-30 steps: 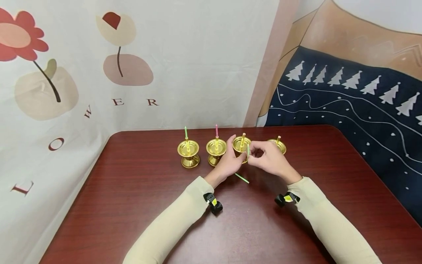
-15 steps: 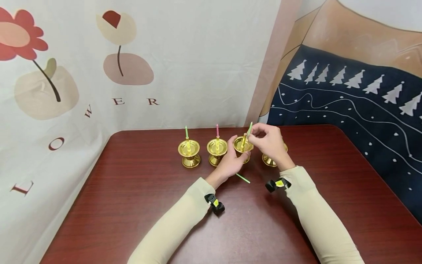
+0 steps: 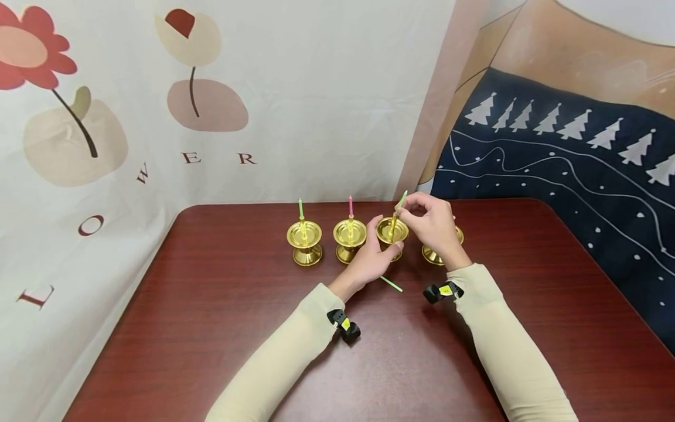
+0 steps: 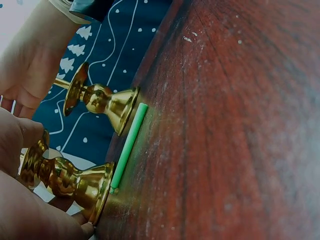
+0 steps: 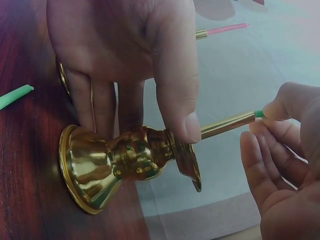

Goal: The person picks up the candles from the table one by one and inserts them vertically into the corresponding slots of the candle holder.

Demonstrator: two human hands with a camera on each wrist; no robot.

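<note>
Right-wrist view, close: my left hand (image 3: pixel 370 258) grips the third holder (image 5: pixel 137 157), thumb on its dish, fingers behind it. My right hand (image 3: pixel 433 225) pinches a green candle (image 3: pixel 404 198) at the mouth of the tube (image 5: pixel 230 125). A sliver of green shows between tube and thumb; whether the end sits inside, I cannot tell. The head view gives instead the candle's upper end, tilted, above my fingers.

Surface: dark red table (image 3: pixel 211 293), glossy, its far corners rounded. Past its far edge, a white cloth (image 3: pixel 316 88) with printed flowers and letters; past the right, a navy cloth (image 3: pixel 580 170) with white trees.

Others: four holders stand in a row near the far edge. Counting from the left edge, the first holder (image 3: pixel 307 256) bears a green candle, the second holder (image 3: pixel 350 234) a pink one. My right hand covers much of the fourth holder (image 4: pixel 102 99) in the head view; the left-wrist view shows its base, stem and dish. A loose candle (image 4: pixel 130 145), green, lies on the table, on the near-edge side of the row.
</note>
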